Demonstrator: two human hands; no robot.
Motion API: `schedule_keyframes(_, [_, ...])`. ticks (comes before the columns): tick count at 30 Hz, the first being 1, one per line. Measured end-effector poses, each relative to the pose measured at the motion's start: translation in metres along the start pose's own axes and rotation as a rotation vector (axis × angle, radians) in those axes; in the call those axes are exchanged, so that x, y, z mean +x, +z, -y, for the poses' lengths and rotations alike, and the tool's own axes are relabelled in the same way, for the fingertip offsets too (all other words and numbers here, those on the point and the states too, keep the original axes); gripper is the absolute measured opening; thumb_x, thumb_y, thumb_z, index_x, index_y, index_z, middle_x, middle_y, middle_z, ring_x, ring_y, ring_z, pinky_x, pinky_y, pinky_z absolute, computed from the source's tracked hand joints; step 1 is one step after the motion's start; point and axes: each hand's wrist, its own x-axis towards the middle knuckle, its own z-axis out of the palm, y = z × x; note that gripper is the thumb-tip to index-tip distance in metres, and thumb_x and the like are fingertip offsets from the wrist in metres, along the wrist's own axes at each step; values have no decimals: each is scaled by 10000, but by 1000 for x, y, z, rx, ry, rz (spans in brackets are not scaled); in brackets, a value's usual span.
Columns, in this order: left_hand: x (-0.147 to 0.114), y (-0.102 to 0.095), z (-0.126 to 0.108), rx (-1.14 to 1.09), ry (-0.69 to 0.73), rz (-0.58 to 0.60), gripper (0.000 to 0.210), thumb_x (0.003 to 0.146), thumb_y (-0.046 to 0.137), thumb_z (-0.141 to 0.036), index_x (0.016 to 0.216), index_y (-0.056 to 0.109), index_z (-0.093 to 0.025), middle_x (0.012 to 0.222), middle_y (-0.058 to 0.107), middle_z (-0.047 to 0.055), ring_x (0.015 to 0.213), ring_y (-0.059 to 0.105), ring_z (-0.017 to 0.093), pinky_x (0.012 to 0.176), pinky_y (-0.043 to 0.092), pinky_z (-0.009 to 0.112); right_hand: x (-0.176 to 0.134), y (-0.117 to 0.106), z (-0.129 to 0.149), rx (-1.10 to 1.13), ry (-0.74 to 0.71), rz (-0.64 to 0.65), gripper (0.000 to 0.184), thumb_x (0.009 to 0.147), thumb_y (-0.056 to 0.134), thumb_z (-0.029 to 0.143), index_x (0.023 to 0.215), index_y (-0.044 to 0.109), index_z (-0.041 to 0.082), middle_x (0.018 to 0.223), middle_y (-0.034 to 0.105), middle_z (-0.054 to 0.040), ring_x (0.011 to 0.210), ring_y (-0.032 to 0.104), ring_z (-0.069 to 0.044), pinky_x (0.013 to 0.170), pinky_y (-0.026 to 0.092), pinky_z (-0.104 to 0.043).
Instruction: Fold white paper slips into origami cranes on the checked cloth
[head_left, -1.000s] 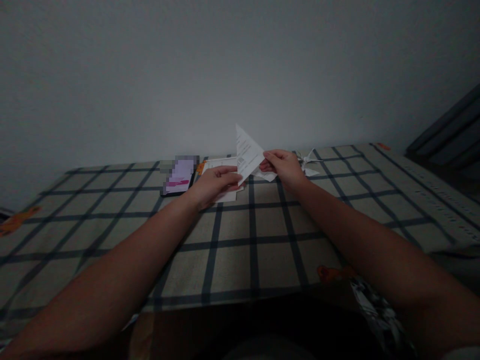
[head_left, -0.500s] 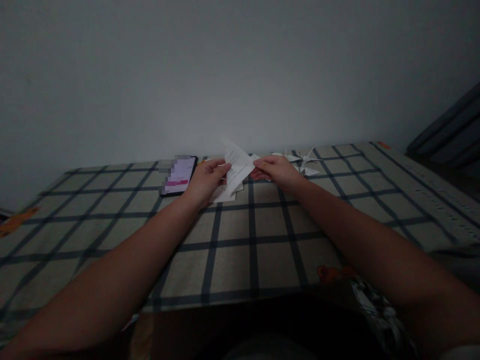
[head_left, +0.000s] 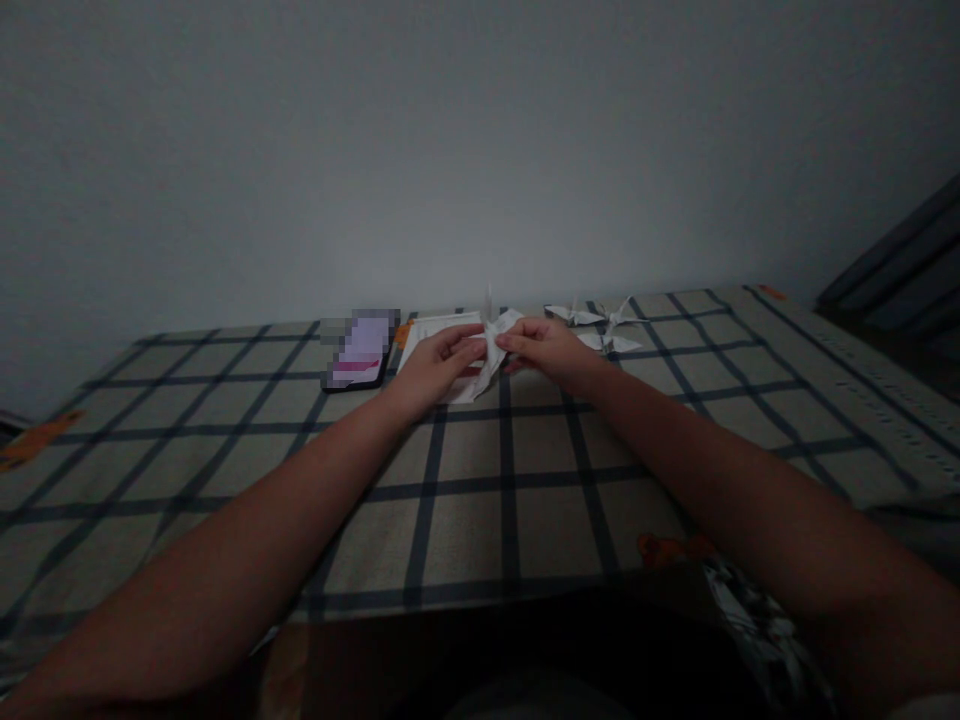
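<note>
Between my two hands is a piece of folded white paper [head_left: 491, 350], with a thin point standing up and another part slanting down toward me. My left hand [head_left: 442, 360] pinches it from the left with thumb and fingers. From the right, my right hand [head_left: 544, 348] grips it close to the middle, thumb on the near side. White paper sheets [head_left: 435, 326] lie on the cloth behind and under my left hand, partly covered by it. Just past my right hand sit several folded paper cranes [head_left: 615, 320], wings spread.
A phone [head_left: 364, 350] with a lit, partly blurred screen lies left of the paper sheets. The checked tablecloth [head_left: 465, 520] covers the table up to the grey wall [head_left: 480, 150]. Dark striped fabric [head_left: 900, 250] hangs at the far right.
The folded paper has turned from a broad flat face to a narrow upright shape. My hands have come closer together, the left one moving right. More of the sheets behind shows.
</note>
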Motion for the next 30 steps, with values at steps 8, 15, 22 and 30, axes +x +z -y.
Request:
schedule_keyframes(8, [-6, 4, -6, 50, 16, 119, 544, 715, 813, -366, 1188, 672, -135, 1036, 755, 115, 853, 711, 214, 715, 539, 281, -1, -3, 1, -172, -59, 74, 315, 735, 777, 434, 702, 645, 149, 652, 615, 12, 625, 564, -99, 621, 467, -243])
schedule_keyframes(15, [9, -7, 6, -141, 98, -150, 308, 746, 715, -271, 1030, 702, -152, 945, 764, 63, 835, 718, 212, 784, 571, 332, 3, -9, 0, -70, -35, -40, 294, 756, 758, 415, 720, 611, 163, 720, 671, -8, 648, 607, -95, 612, 497, -220])
schedule_keyframes(22, [10, -9, 0, -172, 73, -343, 284, 723, 667, -199, 1004, 685, -160, 1043, 759, 105, 994, 721, 276, 890, 591, 427, 5, -8, 1, -36, 19, -235, 185, 822, 685, 278, 746, 540, 191, 743, 691, -8, 663, 653, -100, 601, 523, -213])
schedule_keyframes(30, [5, -5, -8, -240, -75, -290, 262, 772, 724, -233, 1007, 681, -124, 1081, 747, 146, 945, 732, 274, 872, 612, 442, 10, -18, -6, -109, -62, -389, 225, 813, 688, 312, 937, 519, 231, 763, 662, 18, 646, 627, -114, 606, 517, -245])
